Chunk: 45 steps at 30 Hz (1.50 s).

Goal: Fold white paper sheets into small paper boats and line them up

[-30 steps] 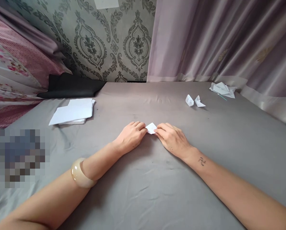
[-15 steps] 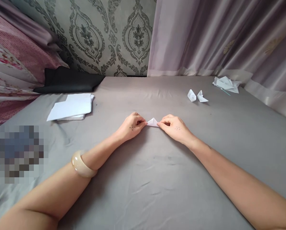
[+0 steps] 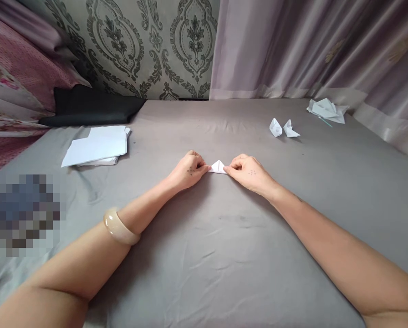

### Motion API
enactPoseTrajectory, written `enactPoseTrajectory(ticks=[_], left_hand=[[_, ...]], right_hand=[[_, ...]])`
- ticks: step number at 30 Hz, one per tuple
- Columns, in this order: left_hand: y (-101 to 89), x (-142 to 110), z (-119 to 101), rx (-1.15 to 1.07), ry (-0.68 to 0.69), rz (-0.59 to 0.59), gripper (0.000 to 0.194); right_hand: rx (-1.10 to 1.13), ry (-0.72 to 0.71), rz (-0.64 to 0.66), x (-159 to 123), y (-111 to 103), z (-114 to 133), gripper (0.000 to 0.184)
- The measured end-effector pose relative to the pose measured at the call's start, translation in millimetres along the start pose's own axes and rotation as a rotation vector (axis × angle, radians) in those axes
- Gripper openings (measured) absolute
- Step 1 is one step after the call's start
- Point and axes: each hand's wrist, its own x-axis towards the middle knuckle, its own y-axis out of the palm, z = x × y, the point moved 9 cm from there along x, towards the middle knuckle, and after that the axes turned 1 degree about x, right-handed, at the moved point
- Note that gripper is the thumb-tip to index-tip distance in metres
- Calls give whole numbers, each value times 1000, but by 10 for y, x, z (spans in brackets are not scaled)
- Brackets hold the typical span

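A small folded white paper piece (image 3: pixel 218 167), triangular in outline, lies on the grey bedsheet (image 3: pixel 211 255) between my hands. My left hand (image 3: pixel 189 170) pinches its left corner with fingers curled. My right hand (image 3: pixel 247 173) pinches its right corner the same way. Both forearms reach out over the sheet, and a cream bangle (image 3: pixel 119 227) sits on my left forearm.
A stack of white paper sheets (image 3: pixel 96 146) lies at the left. Two small folded paper shapes (image 3: pixel 283 128) sit at the right, with crumpled paper (image 3: pixel 327 110) beyond them by the curtain (image 3: pixel 309 45). A black cushion (image 3: pixel 88 106) lies against the wall.
The paper went from a flat small shape held at my fingertips to a triangular fold pinched at both corners. Both hands turned backs-up and moved slightly away from me.
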Motion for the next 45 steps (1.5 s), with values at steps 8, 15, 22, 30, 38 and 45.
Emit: enactPoseTrajectory(ticks=[8, 15, 22, 30, 38, 45], left_hand=[[34, 42, -12, 94, -62, 46, 31], [34, 32, -6, 204, -259, 112, 32], [45, 10, 10, 199, -131, 22, 14], [197, -101, -424, 372, 452, 24, 36], [115, -23, -278, 253, 328, -41, 25], [-63, 18, 8, 57, -13, -128, 12]], right_hand=[[-15, 14, -11, 17, 0, -36, 30], [-40, 15, -13, 34, 2, -65, 29], [-6, -40, -13, 9, -55, -92, 21], [322, 33, -111, 26, -147, -222, 18], [-198, -406, -85, -367, 155, 475, 29], [-475, -365, -47, -412, 272, 513, 41]])
